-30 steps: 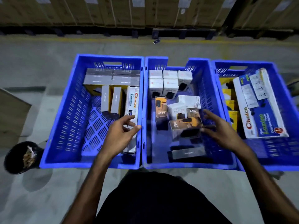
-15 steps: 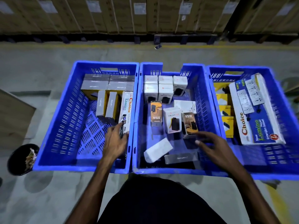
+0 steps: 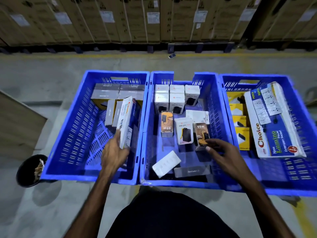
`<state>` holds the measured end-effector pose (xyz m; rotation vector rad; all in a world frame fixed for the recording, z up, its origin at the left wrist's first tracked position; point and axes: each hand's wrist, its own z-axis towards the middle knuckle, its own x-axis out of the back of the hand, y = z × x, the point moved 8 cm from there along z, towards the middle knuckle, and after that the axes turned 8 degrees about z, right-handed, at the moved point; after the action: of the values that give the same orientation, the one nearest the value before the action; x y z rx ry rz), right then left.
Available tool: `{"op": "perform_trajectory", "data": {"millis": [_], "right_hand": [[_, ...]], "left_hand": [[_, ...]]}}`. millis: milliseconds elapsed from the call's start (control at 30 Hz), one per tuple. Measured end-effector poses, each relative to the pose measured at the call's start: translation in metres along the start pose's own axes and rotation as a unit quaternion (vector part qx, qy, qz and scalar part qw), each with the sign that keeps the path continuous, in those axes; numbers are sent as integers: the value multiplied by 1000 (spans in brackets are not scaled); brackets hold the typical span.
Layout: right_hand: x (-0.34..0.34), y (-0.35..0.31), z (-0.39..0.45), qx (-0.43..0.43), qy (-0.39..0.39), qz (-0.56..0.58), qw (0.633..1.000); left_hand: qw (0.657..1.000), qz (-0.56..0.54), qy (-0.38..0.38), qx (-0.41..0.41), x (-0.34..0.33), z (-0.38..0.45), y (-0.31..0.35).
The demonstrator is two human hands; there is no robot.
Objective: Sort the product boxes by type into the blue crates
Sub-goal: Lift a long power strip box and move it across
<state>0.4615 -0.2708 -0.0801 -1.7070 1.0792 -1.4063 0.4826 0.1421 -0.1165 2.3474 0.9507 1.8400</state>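
Three blue crates stand side by side on the floor: left crate (image 3: 72,138), middle crate (image 3: 221,117), right crate (image 3: 295,170). My left hand (image 3: 114,152) grips the near end of a long white and blue Choice box (image 3: 127,121), tilted up inside the left crate beside grey boxes (image 3: 118,93). My right hand (image 3: 221,152) rests in the middle crate, fingertips on an upright orange 65W box (image 3: 200,133). White Halley boxes (image 3: 183,129), another 65W box (image 3: 166,124), a loose white box (image 3: 166,164) and a grey box (image 3: 192,170) lie around it.
The right crate holds yellow boxes (image 3: 241,134) and a large Choice Lumino box (image 3: 274,124) lying across them. A black round bin (image 3: 29,170) stands left of the crates. Stacked cartons on pallets (image 3: 154,19) line the back, with a wooden board (image 3: 15,124) at left.
My left hand has closed on the long Choice box in the left crate and lifted its near end up. My right hand has slid onto the orange 65W box. The camera moved closer.
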Motion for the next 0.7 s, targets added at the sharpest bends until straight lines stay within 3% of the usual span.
{"op": "perform_trajectory", "data": {"millis": [133,267,467,700], "right_hand": [[-1,3,-1,0,13,4,1000],[-10,-7,1,9,23,27,999],[-38,-39,6,28,-17,72,997],[-35,-54,-6,25,-24,282,959]], "left_hand": [[992,-110,53,-5,45,-18,12],[963,-251,71,-72,78,-27,20],[911,-372,-1,-176,97,-51,70],[850,-450,-179,-205,10,-76,161]]}}
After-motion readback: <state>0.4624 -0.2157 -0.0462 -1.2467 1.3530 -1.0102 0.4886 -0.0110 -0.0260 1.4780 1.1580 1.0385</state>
